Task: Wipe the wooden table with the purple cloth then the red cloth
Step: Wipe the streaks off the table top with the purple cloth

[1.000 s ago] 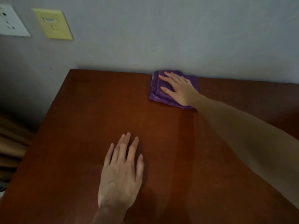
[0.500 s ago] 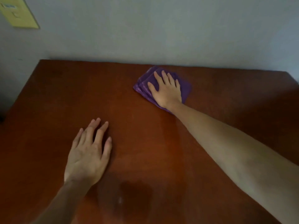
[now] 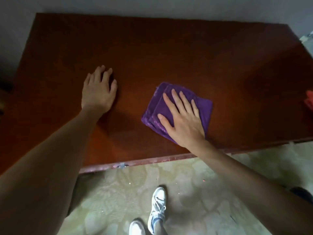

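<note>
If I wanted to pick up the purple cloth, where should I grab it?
Probably its far right corner. The purple cloth lies folded flat on the wooden table, and the right hand presses its middle, so that corner stays bare. Come from the right and pinch the layers.

pale grey wall (image 3: 152, 5), patterned cream floor (image 3: 194, 192), dim light
</note>
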